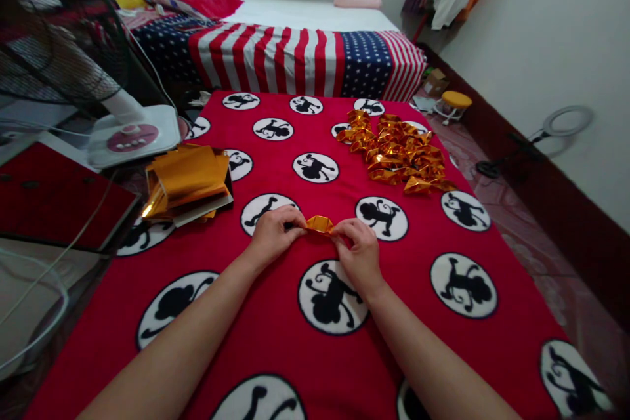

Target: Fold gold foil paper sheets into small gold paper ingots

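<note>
Between my two hands is a small folded gold paper ingot [319, 224], shiny and boat-shaped, just above the red cloth. My left hand [276, 231] pinches its left tip between thumb and fingers. The right tip is gripped the same way by my right hand [358, 251]. To the left lies a stack of gold foil paper sheets [189, 177], some showing pale undersides. A pile of finished-looking gold paper ingots [401, 152] rests at the far right of the cloth.
The red cloth [275, 157] with monkey-print circles covers the table. A white fan base [135, 134] and a dark red box [54, 193] stand left. Beyond is a bed with a striped cover [275, 56]. A yellow stool [455, 100] and a ring light [568, 121] are right.
</note>
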`<state>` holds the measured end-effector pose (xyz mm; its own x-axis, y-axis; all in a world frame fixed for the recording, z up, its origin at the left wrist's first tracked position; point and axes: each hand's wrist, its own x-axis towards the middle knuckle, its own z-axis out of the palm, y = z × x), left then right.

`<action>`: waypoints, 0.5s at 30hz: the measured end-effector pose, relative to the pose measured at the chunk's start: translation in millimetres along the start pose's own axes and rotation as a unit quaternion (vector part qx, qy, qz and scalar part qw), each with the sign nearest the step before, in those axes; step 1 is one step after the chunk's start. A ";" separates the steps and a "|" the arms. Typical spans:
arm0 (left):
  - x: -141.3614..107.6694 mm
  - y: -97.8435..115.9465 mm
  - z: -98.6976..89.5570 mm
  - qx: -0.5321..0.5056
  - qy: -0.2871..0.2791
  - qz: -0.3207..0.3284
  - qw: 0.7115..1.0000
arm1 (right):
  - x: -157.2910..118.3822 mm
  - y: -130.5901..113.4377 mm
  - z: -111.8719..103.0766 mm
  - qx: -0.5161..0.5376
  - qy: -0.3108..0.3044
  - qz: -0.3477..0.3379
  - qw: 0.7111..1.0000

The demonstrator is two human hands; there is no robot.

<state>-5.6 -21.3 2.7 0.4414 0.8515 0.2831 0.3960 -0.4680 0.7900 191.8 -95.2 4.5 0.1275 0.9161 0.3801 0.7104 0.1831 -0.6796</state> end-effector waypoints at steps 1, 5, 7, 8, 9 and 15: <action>0.0 0.4 0.0 -0.001 0.002 0.000 1.000 | -0.1 0.3 0.3 -0.002 0.000 0.000 1.000; 0.5 1.1 -0.2 0.000 0.006 0.003 1.000 | 0.1 0.1 1.2 0.002 0.003 -0.002 1.000; 0.9 0.6 -0.1 0.003 0.008 0.003 1.000 | 0.5 -0.9 1.2 0.001 0.006 0.001 1.000; 1.2 0.2 -0.1 0.006 0.008 0.003 1.000 | 0.7 -1.4 1.1 -0.001 0.007 0.003 1.000; 1.4 -0.3 0.0 0.008 0.008 0.002 1.000 | 1.0 -1.9 1.1 -0.002 0.008 0.005 1.000; 2.7 -0.8 0.1 0.014 0.004 -0.014 1.000 | 2.6 -3.2 2.6 0.010 0.019 0.013 1.000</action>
<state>-4.6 -18.7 2.8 0.4229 0.8666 0.2650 0.4311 -0.4496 0.7823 188.0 -92.4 6.0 0.1714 0.9067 0.3853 0.6927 0.1672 -0.7016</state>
